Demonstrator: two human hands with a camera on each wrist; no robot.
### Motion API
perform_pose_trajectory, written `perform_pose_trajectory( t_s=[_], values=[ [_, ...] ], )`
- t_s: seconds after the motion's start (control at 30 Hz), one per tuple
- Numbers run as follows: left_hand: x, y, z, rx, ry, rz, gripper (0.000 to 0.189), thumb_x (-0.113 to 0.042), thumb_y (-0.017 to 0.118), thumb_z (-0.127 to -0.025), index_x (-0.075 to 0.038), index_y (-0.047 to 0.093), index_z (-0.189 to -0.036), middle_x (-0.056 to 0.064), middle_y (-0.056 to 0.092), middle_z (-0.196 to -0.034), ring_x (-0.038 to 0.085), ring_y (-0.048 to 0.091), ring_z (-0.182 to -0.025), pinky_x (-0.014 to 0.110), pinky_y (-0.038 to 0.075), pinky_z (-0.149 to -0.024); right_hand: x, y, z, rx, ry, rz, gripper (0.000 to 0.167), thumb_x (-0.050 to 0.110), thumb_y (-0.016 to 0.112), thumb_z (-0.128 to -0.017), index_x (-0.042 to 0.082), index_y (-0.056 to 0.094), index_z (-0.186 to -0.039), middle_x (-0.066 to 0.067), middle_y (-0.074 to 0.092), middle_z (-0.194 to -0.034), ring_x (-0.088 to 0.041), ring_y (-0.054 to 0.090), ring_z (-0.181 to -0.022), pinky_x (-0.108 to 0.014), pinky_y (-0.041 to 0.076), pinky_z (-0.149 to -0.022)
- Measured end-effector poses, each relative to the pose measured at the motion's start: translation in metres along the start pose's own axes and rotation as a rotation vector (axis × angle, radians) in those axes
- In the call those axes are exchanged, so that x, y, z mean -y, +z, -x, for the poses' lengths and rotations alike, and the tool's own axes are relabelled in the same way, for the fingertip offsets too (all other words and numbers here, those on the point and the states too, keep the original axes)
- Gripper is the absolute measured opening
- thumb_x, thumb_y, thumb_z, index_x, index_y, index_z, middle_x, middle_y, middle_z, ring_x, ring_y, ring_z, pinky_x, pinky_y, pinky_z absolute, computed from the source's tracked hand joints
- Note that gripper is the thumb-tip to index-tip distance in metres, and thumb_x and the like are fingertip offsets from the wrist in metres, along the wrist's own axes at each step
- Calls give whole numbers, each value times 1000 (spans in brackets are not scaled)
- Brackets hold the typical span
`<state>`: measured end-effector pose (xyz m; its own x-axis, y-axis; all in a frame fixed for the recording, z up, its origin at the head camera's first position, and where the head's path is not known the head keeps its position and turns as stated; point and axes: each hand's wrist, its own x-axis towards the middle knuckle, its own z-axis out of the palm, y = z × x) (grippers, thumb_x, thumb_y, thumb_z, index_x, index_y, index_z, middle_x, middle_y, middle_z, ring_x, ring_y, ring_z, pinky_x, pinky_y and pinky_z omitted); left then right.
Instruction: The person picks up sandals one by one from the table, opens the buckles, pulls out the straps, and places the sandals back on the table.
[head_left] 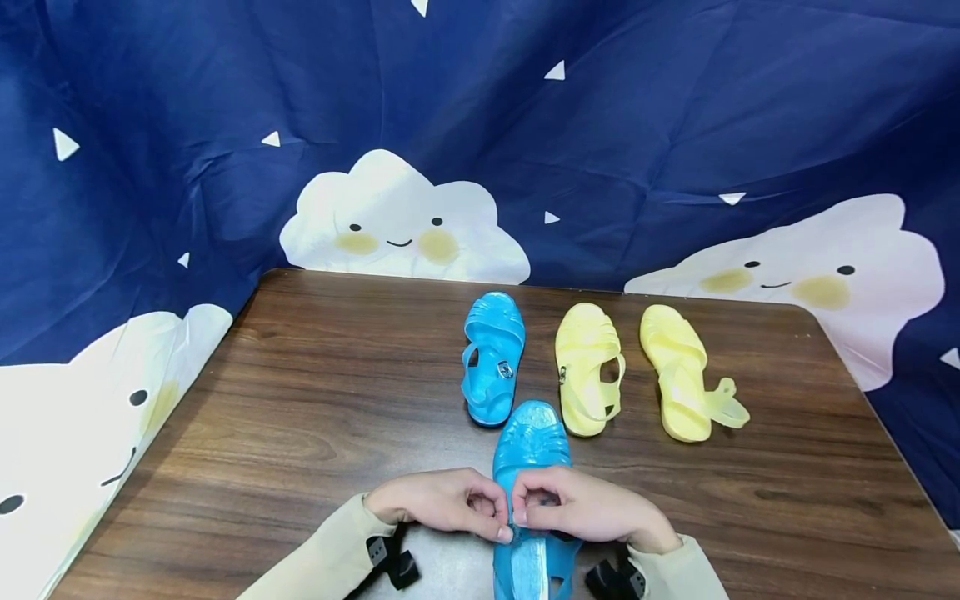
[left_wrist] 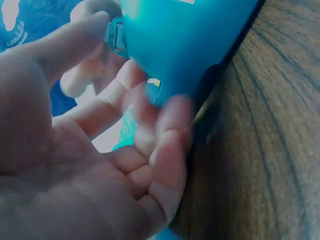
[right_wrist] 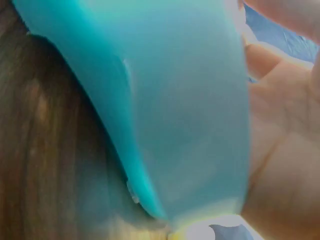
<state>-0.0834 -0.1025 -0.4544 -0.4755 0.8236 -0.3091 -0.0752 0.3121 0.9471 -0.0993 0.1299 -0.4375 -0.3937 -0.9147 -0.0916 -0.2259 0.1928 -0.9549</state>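
A blue jelly sandal (head_left: 533,442) lies toe away from me at the table's near edge, under both hands. My left hand (head_left: 457,504) pinches its left side with thumb and index finger, beside a small buckle (left_wrist: 118,36) that shows in the left wrist view. From the right, my right hand (head_left: 581,504) pinches the sandal's strap close to that buckle, thumb and index finger together. In the right wrist view the wide blue strap (right_wrist: 192,110) fills the middle and covers part of the right hand (right_wrist: 282,135). The exact fingertip contact is partly hidden.
Farther back on the brown wooden table (head_left: 337,375) stand another blue sandal (head_left: 493,333), a yellow sandal (head_left: 587,333) with its strap looped, and a second yellow sandal (head_left: 675,350) whose strap sticks out rightward. A navy cloth (head_left: 465,92) with clouds hangs behind.
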Motion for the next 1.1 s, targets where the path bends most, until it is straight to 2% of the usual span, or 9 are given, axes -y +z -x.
perform_pose_trajectory(
  t_s=[0.1,0.2,0.4,0.6,0.73,0.83,0.93,1.03,1.1],
  values=[
    [0,0,0,-32,8,-30,17,-17,67,-91,-1,64,-92,-10,40,-57,0,34,-50,15,29,-50,2,2,-1,-16,-71,15,10,17,53,-100,12,59,-94,-6,61,-85,3,52,-80,-17,47,-71],
    [-1,0,-1,-60,25,-33,16,-15,70,-89,-2,63,-94,-8,38,-56,1,33,-47,15,26,-47,4,4,-2,-50,-108,39,8,17,54,-99,12,60,-96,-8,60,-81,4,49,-77,-15,45,-66],
    [-1,2,0,-109,54,-18,19,-11,74,-84,-1,62,-94,-6,51,-61,-2,45,-52,12,34,-49,7,9,-4,-149,-160,147,5,19,60,-96,17,65,-96,-1,61,-86,1,49,-81,-15,45,-68],
    [-3,4,0,-177,100,-66,22,-13,80,-79,-10,64,-94,-6,55,-64,-3,49,-53,11,38,-48,12,14,-6,-232,-161,212,3,23,64,-94,24,66,-93,7,59,-89,0,52,-83,-20,47,-71],
    [-3,4,-1,-132,117,32,24,-6,77,-80,-4,65,-101,-4,57,-64,-3,45,-50,11,33,-47,15,17,-6,-273,-150,253,3,25,66,-92,28,67,-91,11,56,-85,0,51,-81,-22,46,-71],
    [-3,4,-1,-89,118,134,27,1,74,-81,4,63,-106,-3,61,-70,-2,47,-52,12,37,-50,17,18,-6,-289,-136,282,2,27,65,-93,28,67,-91,12,55,-83,0,49,-78,-21,45,-70],
    [-2,4,-1,-62,115,189,29,3,71,-82,8,61,-109,16,65,-74,1,53,-56,14,43,-53,18,17,-5,-295,-108,310,2,28,65,-93,27,66,-92,13,55,-83,0,51,-78,-20,47,-69],
    [-2,3,0,-32,118,218,30,5,68,-84,11,57,-111,38,62,-86,2,60,-61,16,48,-57,18,15,-2,-278,-59,318,4,30,66,-92,26,66,-91,13,57,-85,-2,53,-82,-20,48,-72],
    [-2,2,0,-12,115,237,27,7,67,-85,13,55,-108,40,61,-89,2,61,-63,16,48,-57,19,14,-1,-263,-29,330,5,31,68,-90,27,65,-91,14,58,-88,-3,54,-86,-21,48,-75]
  ],
)
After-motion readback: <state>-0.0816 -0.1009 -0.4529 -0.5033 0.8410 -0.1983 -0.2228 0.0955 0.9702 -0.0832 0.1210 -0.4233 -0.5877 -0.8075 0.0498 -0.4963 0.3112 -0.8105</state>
